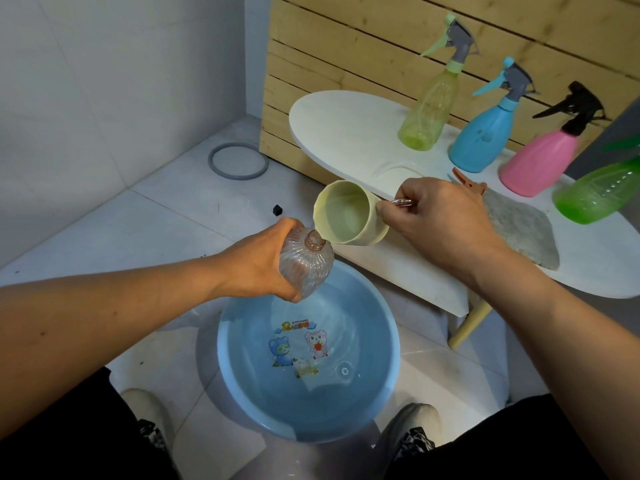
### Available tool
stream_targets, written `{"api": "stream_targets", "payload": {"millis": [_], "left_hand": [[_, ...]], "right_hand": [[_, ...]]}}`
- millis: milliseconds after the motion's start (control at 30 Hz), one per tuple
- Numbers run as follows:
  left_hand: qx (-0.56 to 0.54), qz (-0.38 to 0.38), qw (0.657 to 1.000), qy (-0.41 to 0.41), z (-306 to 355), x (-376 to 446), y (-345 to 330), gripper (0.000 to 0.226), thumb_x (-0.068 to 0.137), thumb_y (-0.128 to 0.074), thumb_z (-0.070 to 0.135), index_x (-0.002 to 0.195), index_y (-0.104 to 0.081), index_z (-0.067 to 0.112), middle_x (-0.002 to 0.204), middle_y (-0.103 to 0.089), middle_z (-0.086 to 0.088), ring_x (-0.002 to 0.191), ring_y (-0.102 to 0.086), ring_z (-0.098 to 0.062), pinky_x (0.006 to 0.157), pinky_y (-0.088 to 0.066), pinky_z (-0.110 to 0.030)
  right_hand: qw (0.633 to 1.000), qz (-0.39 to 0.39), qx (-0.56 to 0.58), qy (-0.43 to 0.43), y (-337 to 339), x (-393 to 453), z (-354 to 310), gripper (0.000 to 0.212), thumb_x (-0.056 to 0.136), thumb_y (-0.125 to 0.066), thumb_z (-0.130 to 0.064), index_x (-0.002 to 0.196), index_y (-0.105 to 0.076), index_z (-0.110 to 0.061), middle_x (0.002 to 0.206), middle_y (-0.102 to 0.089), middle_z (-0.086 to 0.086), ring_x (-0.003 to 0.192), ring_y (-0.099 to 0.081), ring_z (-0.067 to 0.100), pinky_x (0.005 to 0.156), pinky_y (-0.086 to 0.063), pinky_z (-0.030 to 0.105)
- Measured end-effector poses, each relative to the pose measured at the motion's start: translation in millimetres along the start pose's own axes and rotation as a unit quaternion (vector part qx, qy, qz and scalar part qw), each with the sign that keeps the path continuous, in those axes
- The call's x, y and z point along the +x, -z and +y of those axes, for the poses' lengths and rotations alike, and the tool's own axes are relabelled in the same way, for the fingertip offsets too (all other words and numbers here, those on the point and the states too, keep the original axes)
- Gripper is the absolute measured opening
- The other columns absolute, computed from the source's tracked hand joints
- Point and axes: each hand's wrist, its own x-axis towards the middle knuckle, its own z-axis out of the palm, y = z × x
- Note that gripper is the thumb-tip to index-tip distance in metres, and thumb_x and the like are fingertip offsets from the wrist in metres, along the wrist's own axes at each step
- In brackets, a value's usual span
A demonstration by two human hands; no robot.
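My left hand (258, 263) grips a clear ribbed bottle (304, 265) with no cap, held above a blue basin (381, 344) of water on the floor. My right hand (440, 223) holds a pale yellow cup (346, 213) by its handle. The cup is tipped toward me with its lip touching the bottle's open neck. Some water lies in the tilted cup.
A low white table (346, 129) carries four spray bottles: yellow-green (429, 109), blue (485, 136), pink (536, 161) and green (595, 195). An orange spray head (467, 181) and a grey cloth (519, 230) lie beside them. A grey ring (239, 161) lies on the tiled floor.
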Motion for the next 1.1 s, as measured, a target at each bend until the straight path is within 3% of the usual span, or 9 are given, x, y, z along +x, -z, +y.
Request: {"api": "stream_targets", "payload": {"millis": [300,600,1100], "left_hand": [[-0.001,0.0,1.0,-0.002,0.7,0.6,0.8,0.107,0.055,-0.099,0.037,0.138,-0.032,0.037,0.126,-0.054,0.013,0.114,-0.058,-0.008,0.095,-0.057,-0.037],[0.004,0.0,1.0,0.0,0.9,-1.1,0.3,0.107,0.055,-0.099,0.038,0.138,-0.032,0.036,0.124,-0.054,0.013,0.112,-0.058,-0.009,0.093,-0.057,-0.037],[0.005,0.008,1.0,-0.002,1.0,-1.9,0.6,0.107,0.055,-0.099,0.038,0.138,-0.032,0.036,0.125,-0.055,0.013,0.112,-0.058,-0.008,0.095,-0.056,-0.036]], "right_hand": [[1.0,0.007,-0.009,0.005,0.1,-0.1,-0.7,0.037,0.093,-0.058,-0.046,0.071,-0.057,-0.016,0.071,-0.059,0.0,0.074,-0.053,0.026,0.069,-0.033,0.038],[1.0,0.01,-0.011,0.014,-0.3,-0.5,-0.6,0.038,0.094,-0.058,-0.045,0.069,-0.055,-0.016,0.07,-0.058,0.001,0.073,-0.052,0.025,0.069,-0.036,0.038],[0.999,0.034,-0.031,0.025,-3.4,0.4,-0.7,0.034,0.092,-0.057,-0.042,0.07,-0.054,-0.016,0.075,-0.059,0.001,0.074,-0.052,0.026,0.066,-0.027,0.036]]}}
